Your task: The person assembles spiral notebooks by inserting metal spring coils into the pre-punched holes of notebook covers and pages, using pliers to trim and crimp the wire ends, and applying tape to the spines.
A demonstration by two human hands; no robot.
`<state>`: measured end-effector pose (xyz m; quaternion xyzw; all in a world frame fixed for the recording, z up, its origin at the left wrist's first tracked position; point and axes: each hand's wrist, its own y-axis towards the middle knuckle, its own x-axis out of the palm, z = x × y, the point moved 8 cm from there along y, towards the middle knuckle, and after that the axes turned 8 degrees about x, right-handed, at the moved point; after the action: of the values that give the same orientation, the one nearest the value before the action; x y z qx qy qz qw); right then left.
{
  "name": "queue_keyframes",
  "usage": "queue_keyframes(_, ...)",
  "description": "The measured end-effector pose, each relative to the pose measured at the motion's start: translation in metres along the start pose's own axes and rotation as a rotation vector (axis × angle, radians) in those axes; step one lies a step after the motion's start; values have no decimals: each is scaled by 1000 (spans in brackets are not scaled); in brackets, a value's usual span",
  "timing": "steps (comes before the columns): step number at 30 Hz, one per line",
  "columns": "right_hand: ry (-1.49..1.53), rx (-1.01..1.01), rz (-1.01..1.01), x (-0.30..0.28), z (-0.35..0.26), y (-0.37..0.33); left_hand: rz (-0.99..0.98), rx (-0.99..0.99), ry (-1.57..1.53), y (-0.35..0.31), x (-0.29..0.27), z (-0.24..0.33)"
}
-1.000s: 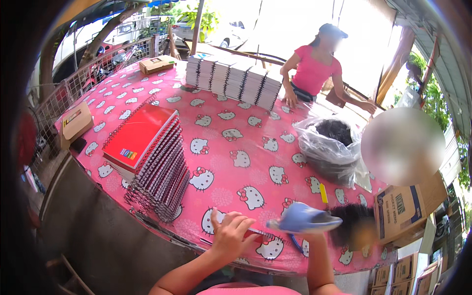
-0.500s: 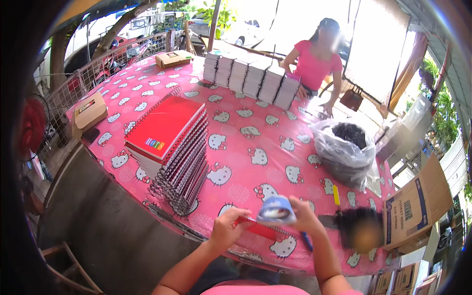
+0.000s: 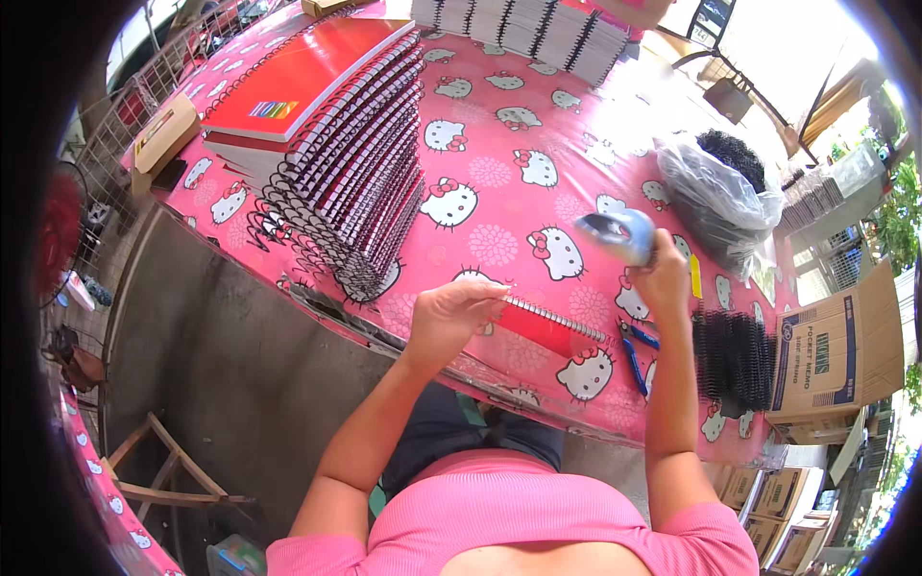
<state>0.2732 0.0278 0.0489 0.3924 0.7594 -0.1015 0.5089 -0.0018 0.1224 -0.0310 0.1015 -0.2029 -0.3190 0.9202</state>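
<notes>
A red spiral notebook lies near the table's front edge, its wire coil along the far side. My left hand is closed at the left end of that coil, thumb and fingers pinched together on the corner. Raised above the table to the right, my right hand grips a blue ring-shaped roll, apparently tape, smeared by motion. Pliers with blue handles rest beside the notebook's right end, close to my right forearm. A tall stack of red spiral notebooks stands to the left.
Black plastic coils lie right of my forearm, with a yellow tool nearby. Beyond are a plastic bag of black coils and a row of white bound books. An open cardboard box stands at the right edge.
My view has tilted down. My right hand has moved away from the left with the blue roll, up and to the right. The pliers and black coils now show clearly.
</notes>
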Motion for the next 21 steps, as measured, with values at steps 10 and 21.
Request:
queue_keyframes(10, -171, -525, -656, 27, -129, -110, 75, -23, 3, -11, 7, -7)
queue_keyframes(21, -132, -67, 117, -23, 61, -103, -110, 74, 90, 15, 33, 10)
